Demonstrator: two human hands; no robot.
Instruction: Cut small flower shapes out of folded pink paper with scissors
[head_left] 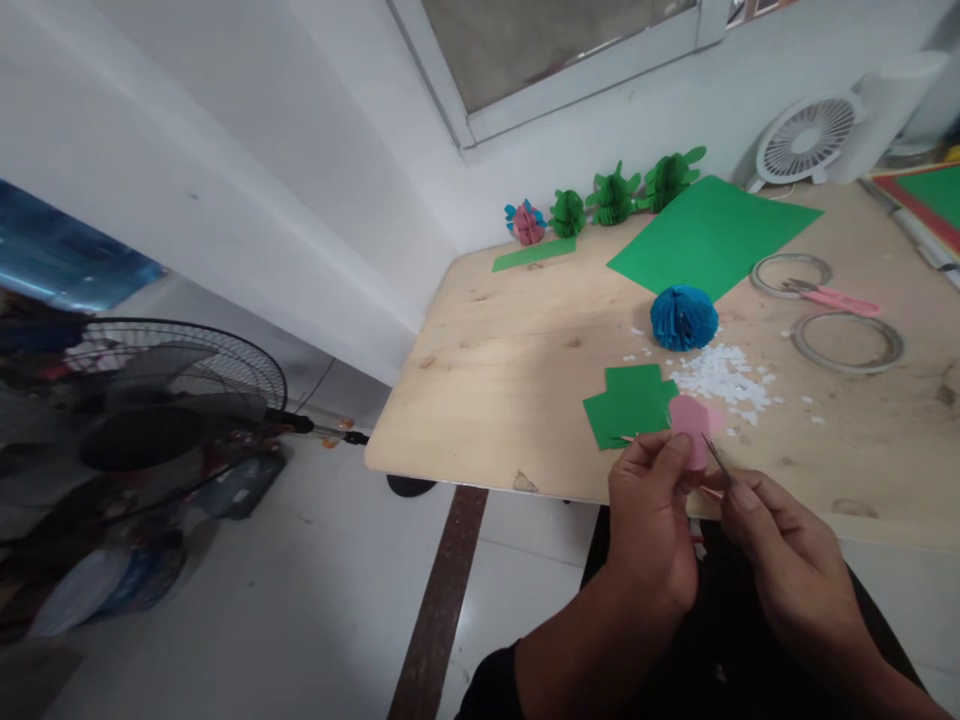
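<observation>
By the table's [487, 380] near edge, left fingers [677, 453] pinch pink paper [685, 416]; right fingers [745, 499], grasping a thin tool [717, 459], should move gently.

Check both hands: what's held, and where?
Left hand: pink paper, pinched at its lower left. Right hand: thin pointed tool, gripped behind its tip; type unclear.

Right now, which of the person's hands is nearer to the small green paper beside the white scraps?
Left. The left hand, holding pink paper, is close by the near-right side of the small green paper; the right hand is farther off to the right.
</observation>
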